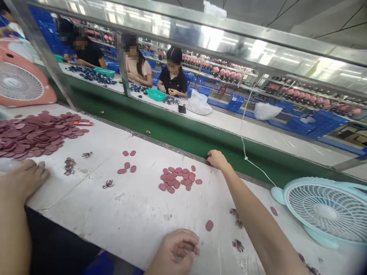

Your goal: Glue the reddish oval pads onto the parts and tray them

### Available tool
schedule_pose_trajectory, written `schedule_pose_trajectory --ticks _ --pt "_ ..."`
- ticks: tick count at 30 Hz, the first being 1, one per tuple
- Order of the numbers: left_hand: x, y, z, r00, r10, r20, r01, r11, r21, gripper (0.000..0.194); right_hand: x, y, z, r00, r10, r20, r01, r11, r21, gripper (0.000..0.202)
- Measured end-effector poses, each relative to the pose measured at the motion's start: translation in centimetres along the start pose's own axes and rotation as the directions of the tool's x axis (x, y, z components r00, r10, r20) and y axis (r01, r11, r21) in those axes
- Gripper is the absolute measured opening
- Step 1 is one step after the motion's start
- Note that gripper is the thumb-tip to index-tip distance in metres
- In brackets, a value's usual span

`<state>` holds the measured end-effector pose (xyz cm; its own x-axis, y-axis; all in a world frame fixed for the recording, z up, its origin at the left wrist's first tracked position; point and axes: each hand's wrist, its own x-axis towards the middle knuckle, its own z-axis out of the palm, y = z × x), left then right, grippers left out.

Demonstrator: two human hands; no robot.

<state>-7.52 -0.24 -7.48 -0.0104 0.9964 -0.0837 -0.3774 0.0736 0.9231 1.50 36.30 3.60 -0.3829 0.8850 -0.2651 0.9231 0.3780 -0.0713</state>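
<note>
My left hand [178, 250] is at the near edge of the white table, fingers curled in towards the thumb; what they may hold is too small to make out. My right hand [217, 159] reaches out to the table's far edge beside the green belt. Its fingers are closed and pointing down, with a bit of something dark brown beneath them that I cannot identify. Between the hands lies a loose cluster of flat, dark-red oval pieces [171, 177]. One single oval piece [209, 225] rests nearer my left hand. Small brown-and-white bundles [236, 218] lie under my right forearm.
A co-worker's hand [27, 177] rests at left below a large heap of red ovals [37, 133]. A light-blue fan [323, 210] stands at right, its white cord crossing the green belt [183, 138]. An orange fan [23, 76] stands at left. Several people sit across the belt.
</note>
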Motion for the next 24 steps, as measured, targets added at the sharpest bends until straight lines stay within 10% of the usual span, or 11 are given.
schedule_pose_trajectory --ticks 8,17,19,21,24 --pt "-0.6 1.3 0.0 0.999 -0.034 0.011 0.034 0.998 0.05 0.019 -6.6 4.3 -1.3 0.903 -0.017 0.43 0.009 1.0 0.021 0.023" --pt "-1.1 1.8 -0.8 0.993 -0.076 0.089 0.071 0.996 0.053 0.022 -25.3 4.5 3.0 0.999 -0.002 -0.033 0.013 0.941 0.337 0.032" --pt "-1.1 2.0 -1.0 0.991 -0.095 0.095 0.091 0.995 0.047 0.024 -30.2 4.4 6.2 0.99 0.062 -0.124 0.067 0.573 0.817 0.028" --pt "-1.2 2.1 -1.0 0.989 -0.114 0.097 0.111 0.993 0.04 0.024 -34.2 4.7 10.1 0.992 0.109 -0.06 0.069 -0.081 0.994 0.028" --pt "-1.3 2.1 -1.0 0.988 -0.127 0.09 0.125 0.992 0.03 0.023 -37.5 5.9 15.5 0.987 0.156 -0.032 0.152 -0.867 0.474 0.039"
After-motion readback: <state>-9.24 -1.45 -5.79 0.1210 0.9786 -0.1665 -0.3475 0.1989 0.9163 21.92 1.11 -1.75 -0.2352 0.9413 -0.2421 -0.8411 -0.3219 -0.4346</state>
